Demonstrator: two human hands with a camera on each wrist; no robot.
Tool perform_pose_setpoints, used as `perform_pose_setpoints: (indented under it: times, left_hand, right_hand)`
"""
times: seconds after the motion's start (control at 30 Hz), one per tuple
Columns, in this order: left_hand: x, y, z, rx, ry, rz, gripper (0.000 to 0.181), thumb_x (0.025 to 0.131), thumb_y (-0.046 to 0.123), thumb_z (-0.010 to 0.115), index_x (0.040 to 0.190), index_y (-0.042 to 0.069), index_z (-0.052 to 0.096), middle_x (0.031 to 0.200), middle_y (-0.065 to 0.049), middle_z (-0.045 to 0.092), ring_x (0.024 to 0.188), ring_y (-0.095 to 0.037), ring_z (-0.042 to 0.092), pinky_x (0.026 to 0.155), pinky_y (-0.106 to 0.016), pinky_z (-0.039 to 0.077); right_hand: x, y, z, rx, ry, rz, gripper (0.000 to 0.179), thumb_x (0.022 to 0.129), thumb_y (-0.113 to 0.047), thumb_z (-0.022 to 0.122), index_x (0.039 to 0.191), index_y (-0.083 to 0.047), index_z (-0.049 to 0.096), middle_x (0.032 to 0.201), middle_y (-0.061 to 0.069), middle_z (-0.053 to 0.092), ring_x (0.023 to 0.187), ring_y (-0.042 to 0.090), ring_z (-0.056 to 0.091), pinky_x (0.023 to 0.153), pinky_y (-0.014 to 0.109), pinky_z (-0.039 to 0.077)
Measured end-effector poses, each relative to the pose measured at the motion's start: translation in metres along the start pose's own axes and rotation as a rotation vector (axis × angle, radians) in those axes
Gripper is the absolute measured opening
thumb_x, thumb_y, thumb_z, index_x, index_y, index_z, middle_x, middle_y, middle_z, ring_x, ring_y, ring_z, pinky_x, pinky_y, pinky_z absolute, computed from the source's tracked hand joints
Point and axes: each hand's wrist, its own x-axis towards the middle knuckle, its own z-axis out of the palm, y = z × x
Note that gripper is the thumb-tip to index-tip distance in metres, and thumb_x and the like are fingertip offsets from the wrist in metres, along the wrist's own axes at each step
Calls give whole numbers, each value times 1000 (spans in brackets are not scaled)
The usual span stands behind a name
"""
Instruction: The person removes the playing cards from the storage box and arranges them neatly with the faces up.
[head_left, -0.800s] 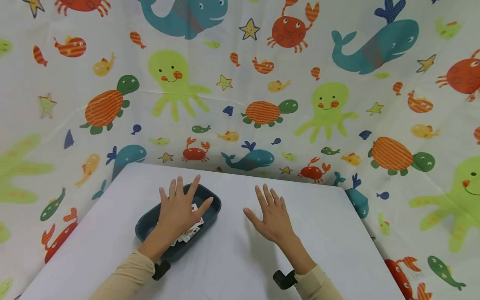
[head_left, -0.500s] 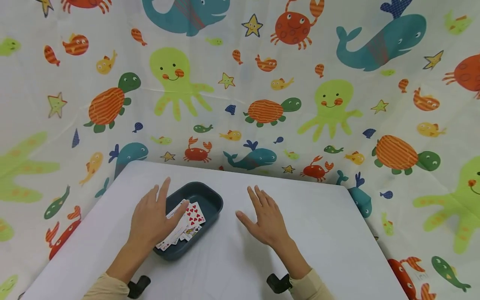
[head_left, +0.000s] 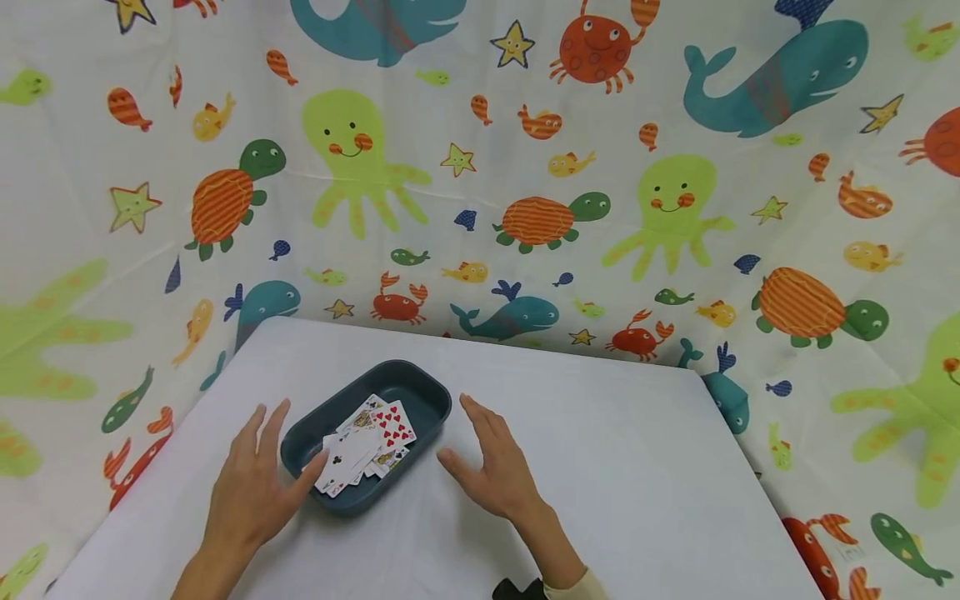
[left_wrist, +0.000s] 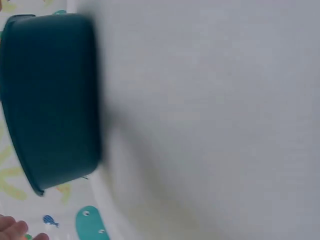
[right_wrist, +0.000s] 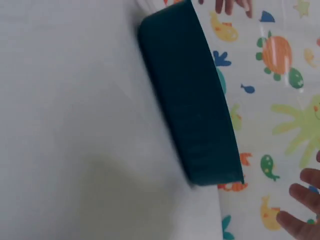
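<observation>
A dark teal tub (head_left: 420, 396) lies at a slant on the white table, with several loose playing cards (head_left: 348, 454) spread inside it. My left hand (head_left: 251, 492) hovers at the tub's near left side, fingers spread and straight, its thumb overlapping the rim in the head view. To the right of the tub, my right hand (head_left: 491, 467) is held with fingers extended and thumb apart, holding nothing. Both wrist views show the tub's outer wall (left_wrist: 52, 100) side-on, which hides the cards. Fingertips of my right hand (right_wrist: 302, 207) enter the right wrist view at its lower right.
The white cloth-covered table (head_left: 600, 450) stretches right of the tub. Behind it hangs a curtain (head_left: 465, 75) printed with sea animals, which also runs down both sides of the table. A dark wrist camera (head_left: 517, 590) sits below my right hand.
My left hand has drawn back from over the tub toward the lower left, uncovering the cards. My right hand has shifted left and slightly down, closer to the tub.
</observation>
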Motion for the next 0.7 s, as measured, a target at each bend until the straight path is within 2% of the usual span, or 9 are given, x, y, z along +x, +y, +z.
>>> perform_pose_setpoints:
  times: [0.1, 0.2, 0.47, 0.57, 0.7]
  left_hand:
    - [-8, -10, 5, -8, -24, -1, 100, 80, 46, 81, 161, 19, 30, 155, -33, 34, 132, -54, 42, 93, -77, 42]
    - [-13, -17, 8, -7, -55, -31, 102, 79, 47, 82, 161, 19, 28, 156, -33, 31, 133, -54, 40, 92, -77, 42]
    - [-13, -28, 6, -29, -165, -101, 97, 83, 57, 77, 159, 18, 31, 156, -35, 30, 134, -55, 37, 90, -79, 40]
    - [-11, -31, 6, -37, -178, -82, 91, 83, 55, 79, 154, 16, 39, 154, -35, 33, 133, -55, 38, 91, -79, 41]
    - [-6, -37, 5, -29, -150, -20, 81, 79, 50, 84, 143, 13, 51, 150, -34, 40, 131, -54, 42, 90, -76, 44]
  right_hand:
    - [1, -7, 10, 49, -10, -13, 74, 97, -51, 65, 159, -24, 36, 156, -1, 47, 141, 18, 46, 108, 48, 47]
    - [3, -13, 20, 88, -28, -32, 74, 97, -50, 65, 159, -24, 36, 155, 0, 47, 141, 19, 46, 108, 47, 47]
    - [11, -28, 43, 134, -83, -51, 74, 97, -51, 65, 159, -23, 35, 156, 0, 45, 142, 18, 44, 111, 47, 45]
    - [14, -32, 49, 122, -94, -62, 74, 98, -53, 63, 160, -23, 34, 155, 1, 47, 141, 18, 46, 110, 46, 46]
    - [19, -37, 55, 116, -100, -79, 74, 98, -52, 63, 159, -22, 34, 153, 0, 48, 139, 17, 46, 110, 44, 46]
